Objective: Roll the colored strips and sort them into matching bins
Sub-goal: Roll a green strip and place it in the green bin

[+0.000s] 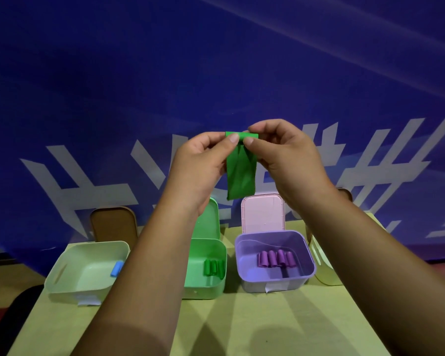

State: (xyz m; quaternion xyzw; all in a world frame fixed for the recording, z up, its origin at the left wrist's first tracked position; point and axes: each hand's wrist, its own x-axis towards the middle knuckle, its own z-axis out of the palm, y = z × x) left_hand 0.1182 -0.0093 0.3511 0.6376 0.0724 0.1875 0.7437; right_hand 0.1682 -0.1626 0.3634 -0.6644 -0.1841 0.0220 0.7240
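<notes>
Table (242,325), yellow-green, in the foreground, crossed by two bare forearms that rise from the lower edge.

Left hand (198,163) and right hand (285,155), raised above the table. The fingers (231,140) of both hands are curled and pinch the rolled top of a green strip (241,173), one hand at each side.

The strip is in the air, clear of the table and of every bin. Its rolled end is uppermost, with the roll's axis lying level from left to right. The unrolled length hangs straight down, its long axis upright and its free end lowest.

Four open bins stand in a row across the table behind the hands.
- White bin (70,255): one blue roll (116,269); its right edge is hidden by the left forearm.
- Green bin (211,286): green rolls (213,267); its left part is hidden by the same forearm.
- Purple bin (275,282): a row of purple rolls (276,258).
- Yellow bin (324,268): mostly hidden by the right forearm.

A brown lid (113,223), a green lid (211,219) and a pink lid (263,213) stand upright behind the bins. A blue banner (216,73) with white marks fills the background.
</notes>
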